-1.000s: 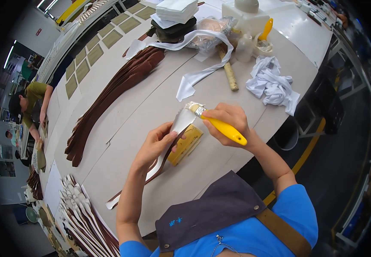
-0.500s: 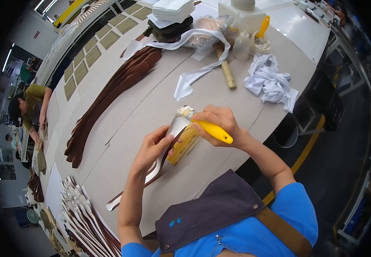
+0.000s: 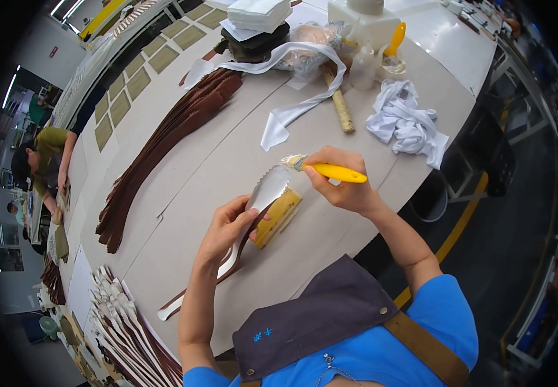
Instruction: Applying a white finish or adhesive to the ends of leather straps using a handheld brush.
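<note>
the brown strip is clamped between the thumb and fingers of the left hand, its pale toothed end raised by the yellow block. the yellow-handled brush is gripped in the closed fingers of the right hand, white-coated bristles beside the strip's tip; whether contact is made cannot be told. the brown side could be smeared if the bristles are pushed past the teeth; the tip, unsupported beyond the thumb, could be bent by pressure.
</note>
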A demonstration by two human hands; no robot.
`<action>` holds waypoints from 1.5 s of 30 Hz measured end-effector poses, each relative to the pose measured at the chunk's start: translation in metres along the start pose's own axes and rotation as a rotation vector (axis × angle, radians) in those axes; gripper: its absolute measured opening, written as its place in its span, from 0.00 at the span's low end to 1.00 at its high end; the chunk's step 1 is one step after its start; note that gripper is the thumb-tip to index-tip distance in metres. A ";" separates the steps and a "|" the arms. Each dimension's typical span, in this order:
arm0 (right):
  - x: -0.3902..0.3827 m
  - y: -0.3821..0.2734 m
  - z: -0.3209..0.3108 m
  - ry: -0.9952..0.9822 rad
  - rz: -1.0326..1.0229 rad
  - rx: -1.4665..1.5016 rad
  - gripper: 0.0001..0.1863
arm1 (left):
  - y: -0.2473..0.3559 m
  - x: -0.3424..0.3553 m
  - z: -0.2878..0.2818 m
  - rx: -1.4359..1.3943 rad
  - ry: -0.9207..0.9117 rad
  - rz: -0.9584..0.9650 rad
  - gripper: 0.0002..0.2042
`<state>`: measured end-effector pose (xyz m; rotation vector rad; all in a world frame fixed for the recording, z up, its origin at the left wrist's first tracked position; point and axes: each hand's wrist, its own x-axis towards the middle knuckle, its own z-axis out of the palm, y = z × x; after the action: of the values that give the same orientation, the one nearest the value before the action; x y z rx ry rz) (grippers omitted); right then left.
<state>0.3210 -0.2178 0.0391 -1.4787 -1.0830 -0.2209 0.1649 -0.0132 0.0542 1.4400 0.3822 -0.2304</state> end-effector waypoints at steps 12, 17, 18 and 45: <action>0.017 -0.018 -0.010 -0.264 0.044 0.074 0.03 | -0.003 0.000 0.010 0.111 0.097 0.025 0.12; 0.021 -0.012 -0.006 -0.265 0.088 0.055 0.03 | -0.005 -0.005 0.007 0.128 0.110 -0.004 0.13; 0.020 -0.012 -0.005 -0.286 0.089 0.053 0.03 | -0.005 -0.005 0.007 0.121 0.108 0.019 0.13; 0.039 -0.016 0.041 -0.634 0.292 0.126 0.10 | -0.009 -0.012 0.014 0.177 0.138 0.046 0.17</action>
<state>0.3127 -0.1663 0.0659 -1.6103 -1.3228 0.5481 0.1523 -0.0290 0.0518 1.6422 0.4492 -0.1310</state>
